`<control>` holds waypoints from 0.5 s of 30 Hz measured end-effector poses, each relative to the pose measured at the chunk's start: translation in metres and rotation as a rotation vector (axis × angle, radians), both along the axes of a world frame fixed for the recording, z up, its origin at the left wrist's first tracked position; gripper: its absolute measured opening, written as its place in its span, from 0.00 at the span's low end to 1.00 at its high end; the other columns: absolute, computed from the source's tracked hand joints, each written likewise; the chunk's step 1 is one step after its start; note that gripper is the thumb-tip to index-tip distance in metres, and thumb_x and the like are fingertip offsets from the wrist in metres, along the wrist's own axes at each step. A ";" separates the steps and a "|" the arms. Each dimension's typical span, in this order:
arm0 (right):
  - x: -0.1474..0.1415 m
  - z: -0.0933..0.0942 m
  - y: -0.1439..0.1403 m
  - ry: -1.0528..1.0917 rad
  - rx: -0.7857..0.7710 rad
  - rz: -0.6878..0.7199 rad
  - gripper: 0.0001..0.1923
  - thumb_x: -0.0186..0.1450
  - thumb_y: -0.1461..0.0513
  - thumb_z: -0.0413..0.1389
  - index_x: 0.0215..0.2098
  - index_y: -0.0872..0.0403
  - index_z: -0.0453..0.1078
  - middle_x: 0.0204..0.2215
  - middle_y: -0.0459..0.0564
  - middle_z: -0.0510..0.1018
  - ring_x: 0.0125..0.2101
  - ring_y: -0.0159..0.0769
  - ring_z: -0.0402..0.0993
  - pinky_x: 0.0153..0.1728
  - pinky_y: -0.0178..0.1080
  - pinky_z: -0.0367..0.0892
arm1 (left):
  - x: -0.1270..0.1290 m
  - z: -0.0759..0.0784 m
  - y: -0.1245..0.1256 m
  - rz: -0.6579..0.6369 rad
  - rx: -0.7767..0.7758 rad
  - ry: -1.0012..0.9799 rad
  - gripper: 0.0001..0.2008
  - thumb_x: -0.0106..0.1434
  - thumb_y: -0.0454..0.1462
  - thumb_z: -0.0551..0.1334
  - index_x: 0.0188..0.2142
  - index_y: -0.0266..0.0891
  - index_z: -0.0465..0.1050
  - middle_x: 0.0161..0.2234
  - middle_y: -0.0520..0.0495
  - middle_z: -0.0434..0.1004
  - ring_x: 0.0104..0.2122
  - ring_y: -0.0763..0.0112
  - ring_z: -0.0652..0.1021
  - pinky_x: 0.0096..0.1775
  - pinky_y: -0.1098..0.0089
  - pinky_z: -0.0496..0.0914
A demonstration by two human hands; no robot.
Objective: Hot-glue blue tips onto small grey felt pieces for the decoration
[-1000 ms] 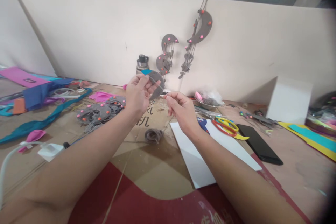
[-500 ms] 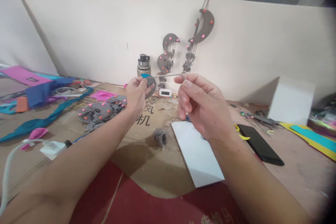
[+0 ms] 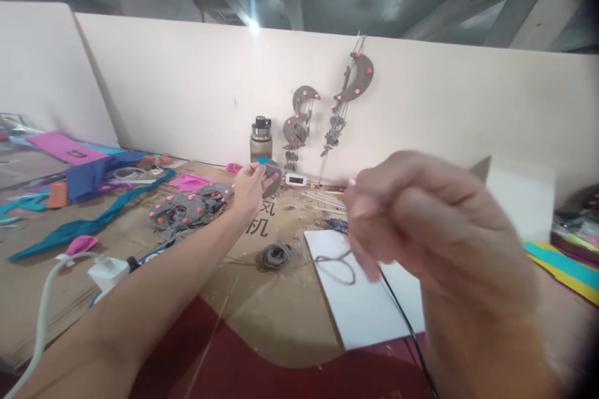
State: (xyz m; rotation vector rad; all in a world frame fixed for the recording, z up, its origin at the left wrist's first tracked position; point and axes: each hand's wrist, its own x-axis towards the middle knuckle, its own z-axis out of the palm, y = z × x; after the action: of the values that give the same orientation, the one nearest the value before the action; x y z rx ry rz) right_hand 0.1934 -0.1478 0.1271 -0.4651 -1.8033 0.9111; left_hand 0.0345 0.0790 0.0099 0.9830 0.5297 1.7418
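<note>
Left hand: the left hand (image 3: 250, 187) is stretched out over the middle of the workbench (image 3: 281, 299), thumb and fingers pinched on a grey felt piece (image 3: 272, 176) with a small teal scrap at its top edge.
Grey felt piece: held off the bench, just in front of the steel flask (image 3: 261, 139), which stands at 12 o'clock from it against the partition wall (image 3: 187, 87).
Right hand: the right hand (image 3: 421, 224) is raised close to the camera and blurred; the fingers are curled together, apparently nipping a thin needle-like sliver at its 9 o'clock edge, though the blur keeps this from being certain.
Thread: a dark thread (image 3: 397, 312) drops from under the right hand toward 5 o'clock, and a grey loop (image 3: 337, 265) of it hangs at the hand's 8 o'clock, over the white sheet (image 3: 365, 312).
Yarn coil: a small grey yarn coil (image 3: 276, 255) lies on the cardboard, at 6 o'clock from the left hand and just left of the white sheet.
Moon cut-outs: a heap of grey felt moons (image 3: 187, 211) with pink dots lies at 9 o'clock from the left hand; finished moon hangings (image 3: 349, 90) are pinned on the wall at 1 o'clock.
Left edge: a white charger (image 3: 108, 272) with its cable, beside a teal fabric strip (image 3: 88, 224).
</note>
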 end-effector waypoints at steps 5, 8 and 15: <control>0.002 -0.009 0.025 -0.373 0.126 -0.297 0.04 0.63 0.59 0.59 0.31 0.49 0.75 0.29 0.46 0.77 0.31 0.34 0.71 0.32 0.36 0.65 | 0.004 -0.009 -0.005 -0.035 0.008 -0.009 0.09 0.53 0.36 0.67 0.27 0.38 0.66 0.27 0.53 0.72 0.31 0.75 0.76 0.47 0.61 0.73; -0.014 -0.037 0.055 -0.428 0.136 -0.476 0.07 0.64 0.58 0.56 0.32 0.50 0.74 0.30 0.47 0.77 0.32 0.35 0.70 0.34 0.37 0.63 | 0.005 -0.019 -0.008 -0.002 0.022 0.079 0.08 0.53 0.37 0.67 0.29 0.37 0.69 0.29 0.52 0.73 0.33 0.72 0.77 0.45 0.65 0.73; -0.048 -0.162 0.121 -0.262 -0.001 -0.741 0.09 0.65 0.63 0.47 0.38 0.55 0.69 0.36 0.52 0.76 0.38 0.38 0.70 0.42 0.40 0.64 | 0.005 -0.052 0.002 0.035 -0.014 0.200 0.11 0.50 0.39 0.69 0.27 0.38 0.69 0.27 0.52 0.73 0.31 0.72 0.77 0.42 0.66 0.74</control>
State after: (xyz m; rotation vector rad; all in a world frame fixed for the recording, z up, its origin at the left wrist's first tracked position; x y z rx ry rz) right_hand 0.1451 -0.0268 -0.0348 -1.1970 -1.6524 0.3397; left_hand 0.0393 0.0814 -0.0419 1.1515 0.6894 1.6773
